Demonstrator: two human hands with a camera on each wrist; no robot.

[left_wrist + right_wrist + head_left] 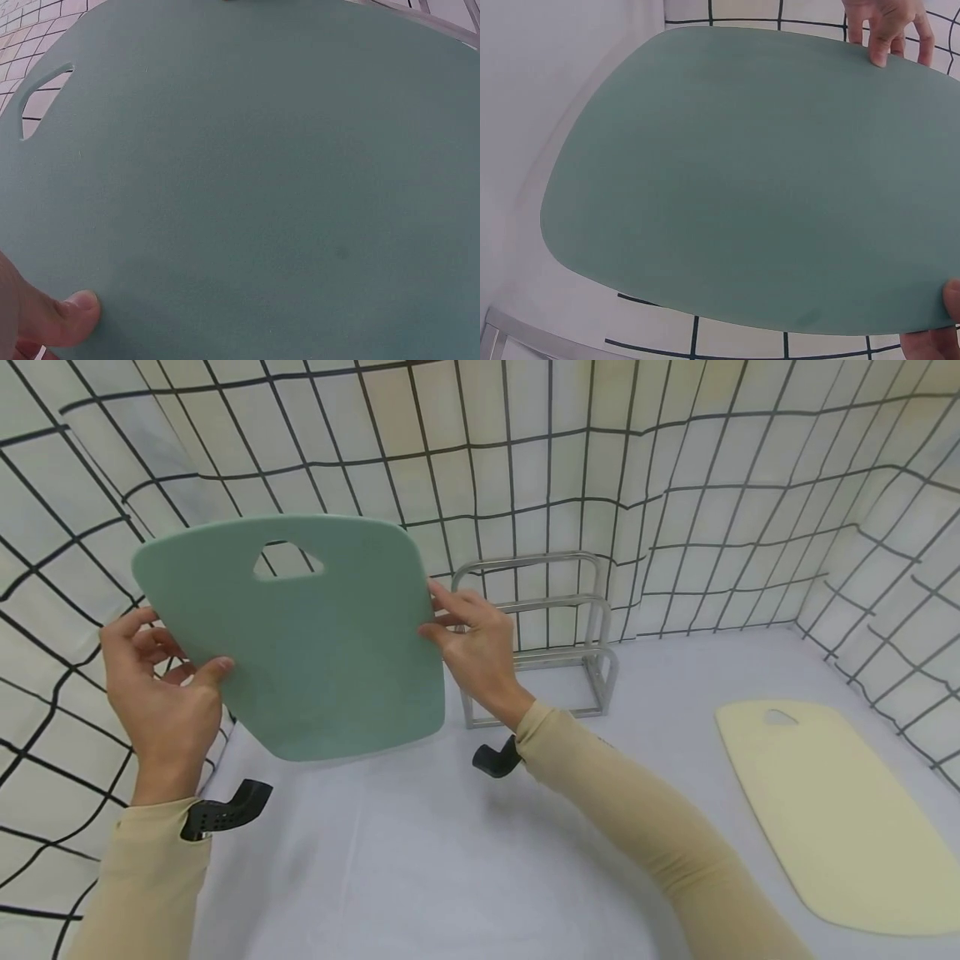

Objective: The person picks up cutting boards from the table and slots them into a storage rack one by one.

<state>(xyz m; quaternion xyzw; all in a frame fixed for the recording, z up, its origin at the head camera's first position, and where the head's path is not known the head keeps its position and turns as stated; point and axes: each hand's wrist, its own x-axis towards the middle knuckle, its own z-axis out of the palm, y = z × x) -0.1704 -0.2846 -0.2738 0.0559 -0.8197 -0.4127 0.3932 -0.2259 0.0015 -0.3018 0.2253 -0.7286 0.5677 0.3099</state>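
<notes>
A green cutting board [322, 643] is held up in the air, its broad face toward the head camera and its handle slot along the top edge. My left hand [161, 693] grips its left edge, thumb on the near face and fingers behind. On the opposite edge, my right hand [480, 643] pinches the board between thumb and fingers. The left wrist view is mostly filled by the board [262, 180], with the left thumb [75, 315] pressed on it. In the right wrist view both hands show at its edges.
Behind my right hand stands a metal rack [600, 652] with several upright loops. A pale yellow cutting board [840, 818] lies flat on the white table [390, 860] at the right. Black wire grid panels [547, 468] enclose the back and sides.
</notes>
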